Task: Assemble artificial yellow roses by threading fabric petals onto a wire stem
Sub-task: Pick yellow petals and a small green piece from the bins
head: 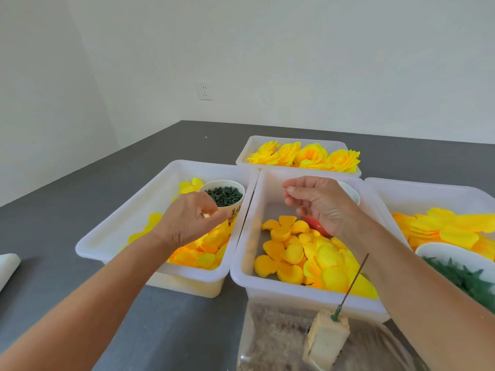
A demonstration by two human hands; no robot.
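My left hand [191,219] hovers over the left white tray [112,231], fingertips pinched together at the rim of a paper cup of small green pieces [224,195]. Nothing shows between those fingers. My right hand [320,202] is raised over the middle tray [242,274], thumb and forefinger pinched on a thin wire [290,197] that is barely visible. Loose yellow petals [300,257] lie below it. A green wire stem [355,281] stands tilted in a foam block [326,341] in front.
Finished yellow roses [302,156] fill the back tray. The right tray [428,188] holds larger petals [450,226] and a white bowl [452,254] of green leaves. A red cup [317,226] sits under my right hand. Clear plastic [267,341] lies beside the block.
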